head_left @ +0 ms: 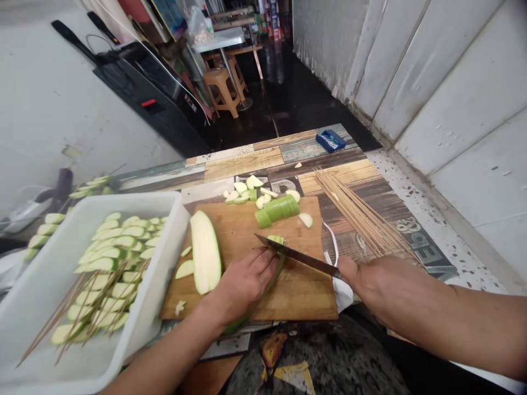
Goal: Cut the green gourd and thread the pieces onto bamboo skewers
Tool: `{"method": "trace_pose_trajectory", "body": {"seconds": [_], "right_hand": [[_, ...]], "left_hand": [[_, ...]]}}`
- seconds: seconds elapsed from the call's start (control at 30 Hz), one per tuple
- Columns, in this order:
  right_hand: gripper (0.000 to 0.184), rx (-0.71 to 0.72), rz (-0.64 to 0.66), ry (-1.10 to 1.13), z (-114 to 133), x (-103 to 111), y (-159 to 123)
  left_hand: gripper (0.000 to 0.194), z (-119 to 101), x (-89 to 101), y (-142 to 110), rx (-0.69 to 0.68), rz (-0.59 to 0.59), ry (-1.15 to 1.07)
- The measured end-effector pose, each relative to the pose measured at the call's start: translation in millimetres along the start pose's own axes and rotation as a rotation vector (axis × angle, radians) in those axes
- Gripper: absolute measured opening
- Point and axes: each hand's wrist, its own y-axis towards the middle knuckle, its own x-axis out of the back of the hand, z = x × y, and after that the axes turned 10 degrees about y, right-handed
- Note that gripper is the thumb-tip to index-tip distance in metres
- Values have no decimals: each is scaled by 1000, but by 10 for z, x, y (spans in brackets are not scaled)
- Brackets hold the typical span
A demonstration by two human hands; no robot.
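Note:
My left hand [249, 280] presses a length of green squash [276, 269] onto the wooden cutting board [307, 299], its fingers curled over the top and hiding most of it. In my right hand [370, 282] is a kitchen knife [302, 258], fingers wrapped round the handle. The blade lies across the squash just beyond my left fingertips. A row of cut squash slices [278, 211] leans together behind the blade. To the left on the board lies a halved squash [206, 252], pale cut face up, with a few thin offcuts beside it.
A white plastic tub [168, 274] at left holds skewered squash slices [111, 252]. Loose bamboo skewers [358, 208] lie on the patterned table to the right. A small blue box [330, 141] sits near the far edge. Squash pieces [242, 192] lie behind the board.

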Motion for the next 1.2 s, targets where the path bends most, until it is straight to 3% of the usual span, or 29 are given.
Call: {"method": "trace_pose_trajectory", "body": {"seconds": [0.1, 0.27, 0.43, 0.63, 0.83, 0.97, 1.2], "right_hand": [[36, 68, 25, -31, -1, 8, -25], [38, 64, -29, -48, 56, 128, -95], [45, 85, 90, -51, 135, 209, -62], [39, 4, 158, -102, 170, 105, 19], [32, 31, 31, -116, 157, 50, -61], [34, 78, -72, -95, 191, 91, -152], [36, 32, -7, -110, 290, 69, -101]], "left_hand": [[32, 23, 19, -31, -6, -3, -38], [33, 19, 38, -58, -13, -9, 9], [35, -4, 40, -63, -12, 24, 34], [32, 6, 39, -82, -20, 21, 18], [34, -18, 68, -153, -14, 76, -42], [34, -25, 82, -157, -12, 32, -46], [30, -35, 58, -161, -27, -23, -27]]}}
